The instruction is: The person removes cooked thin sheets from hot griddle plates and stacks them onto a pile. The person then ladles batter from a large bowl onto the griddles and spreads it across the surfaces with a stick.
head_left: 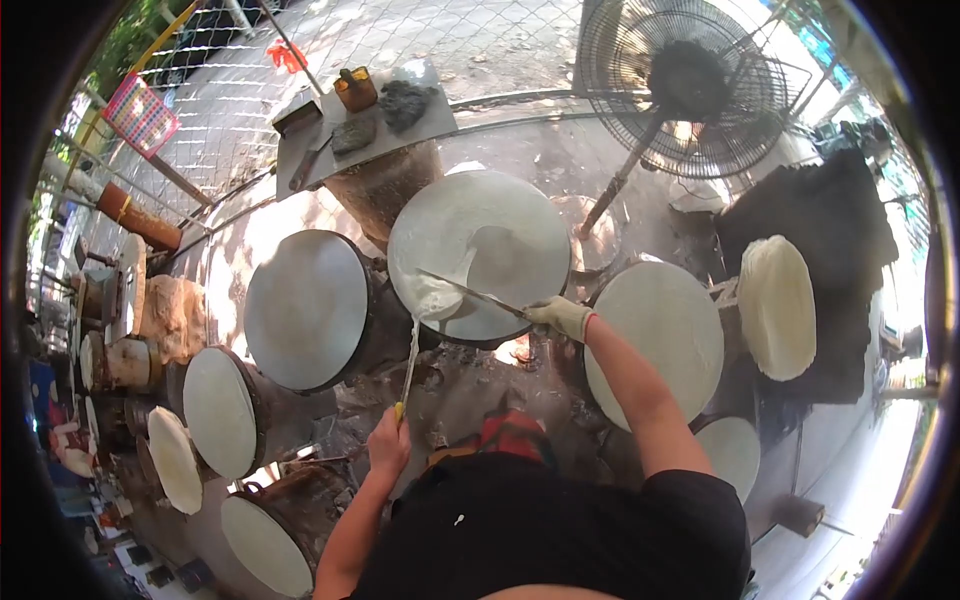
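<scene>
Black shirt (560, 530), left grip (388, 440) clasping long-handled tool (411, 362), gloved right grip (560, 318) holding thin blade (472, 293)

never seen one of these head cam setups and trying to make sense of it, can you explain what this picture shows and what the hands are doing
There is no machine here, just a person. The single picture comes from a camera on their head, looking forward and down; the round, bent look suggests a very wide lens.

The arms reach forward from a black shirt. The bare left hand grips a long-handled tool, and the gloved right hand holds a long thin blade. Both tools meet at a pale, wet heap, apparently batter, on a large round griddle.

Similar round surfaces stand on both sides, including one at left and one at right. Beyond is a standing fan.
</scene>
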### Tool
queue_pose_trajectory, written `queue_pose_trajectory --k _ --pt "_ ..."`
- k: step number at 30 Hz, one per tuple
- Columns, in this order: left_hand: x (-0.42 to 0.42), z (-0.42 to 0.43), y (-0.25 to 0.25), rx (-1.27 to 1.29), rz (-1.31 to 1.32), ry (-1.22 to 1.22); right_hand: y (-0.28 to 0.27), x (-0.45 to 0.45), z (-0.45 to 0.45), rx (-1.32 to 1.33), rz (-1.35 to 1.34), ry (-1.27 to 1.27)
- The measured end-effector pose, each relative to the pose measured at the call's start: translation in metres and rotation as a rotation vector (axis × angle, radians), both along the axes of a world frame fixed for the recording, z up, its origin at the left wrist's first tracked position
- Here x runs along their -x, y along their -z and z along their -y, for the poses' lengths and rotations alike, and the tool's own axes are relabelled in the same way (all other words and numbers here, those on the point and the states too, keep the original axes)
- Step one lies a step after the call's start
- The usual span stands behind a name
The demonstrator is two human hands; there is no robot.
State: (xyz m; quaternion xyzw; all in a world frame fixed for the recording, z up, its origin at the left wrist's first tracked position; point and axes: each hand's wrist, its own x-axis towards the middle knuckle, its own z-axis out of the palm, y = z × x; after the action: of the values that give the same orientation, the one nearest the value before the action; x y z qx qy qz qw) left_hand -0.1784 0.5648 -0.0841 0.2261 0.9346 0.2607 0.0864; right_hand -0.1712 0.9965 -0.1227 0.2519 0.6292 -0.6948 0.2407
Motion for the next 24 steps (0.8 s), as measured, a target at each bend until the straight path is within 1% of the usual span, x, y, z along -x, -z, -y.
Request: queue_pose_trajectory --k 3,4,5,6,8,9,10,12,13,14,15,16,18,19,20,21,22,23,24 --pt "0.016 0.017 -0.014 -0.163 -0.033 0.042 0.077 -0.057 0.021 0.185 -0.039 0.319" --pt "0.023 0.024 -0.018 -0.223 0.006 0.037 0.061 -0.068 0.05 0.236 -0.008 0.44" --pt "0.03 0.031 -0.022 -0.28 0.049 0.035 0.022 -0.076 0.089 0.29 0.025 0.563" --pt "0.038 0.039 -0.027 -0.336 0.096 0.036 0.002 -0.081 0.13 0.344 0.058 0.69" --pt "0.06 0.052 -0.04 -0.429 0.11 0.089 0.02 -0.063 0.212 0.387 0.137 0.751" --pt "0.066 0.061 -0.046 -0.476 0.115 0.107 0.01 -0.043 0.245 0.313 0.062 0.664" --pt "0.073 0.073 -0.048 -0.566 0.288 0.057 -0.001 -0.02 0.274 0.24 -0.014 0.574" --pt "0.086 0.095 -0.052 -0.729 0.642 -0.044 0.03 0.025 0.308 0.284 -0.115 0.556" --pt "0.086 0.101 -0.07 -0.782 0.64 -0.038 0.024 0.035 0.315 0.171 -0.091 0.658" --pt "0.087 0.115 -0.075 -0.802 0.649 -0.048 0.018 0.041 0.323 0.059 -0.062 0.757" --pt "0.09 0.133 -0.077 -0.825 0.657 -0.059 0.063 0.044 0.33 -0.066 -0.165 0.862" --pt "0.092 0.149 -0.08 -0.855 0.661 -0.071 0.065 0.042 0.347 -0.271 -0.126 0.885" --pt "0.088 0.178 -0.081 -0.947 0.74 -0.176 0.056 0.045 0.38 -0.686 -0.054 0.909" --pt "0.086 0.194 -0.079 -0.982 0.774 -0.207 0.038 0.055 0.394 -0.585 -0.005 0.916" --pt "0.085 0.207 -0.076 -1.018 0.806 -0.238 0.034 0.069 0.402 -0.353 0.042 0.952" --pt "0.082 0.22 -0.073 -1.024 0.834 -0.262 0.044 0.071 0.398 -0.471 -0.023 0.855" --pt "0.079 0.231 -0.07 -1.03 0.861 -0.286 0.043 0.075 0.392 -0.587 -0.087 0.755" --pt "0.076 0.241 -0.067 -1.037 0.887 -0.312 0.04 0.068 0.38 -0.617 -0.027 0.748" --pt "0.072 0.249 -0.067 -1.035 0.891 -0.32 0.025 0.055 0.367 -0.647 0.033 0.739"
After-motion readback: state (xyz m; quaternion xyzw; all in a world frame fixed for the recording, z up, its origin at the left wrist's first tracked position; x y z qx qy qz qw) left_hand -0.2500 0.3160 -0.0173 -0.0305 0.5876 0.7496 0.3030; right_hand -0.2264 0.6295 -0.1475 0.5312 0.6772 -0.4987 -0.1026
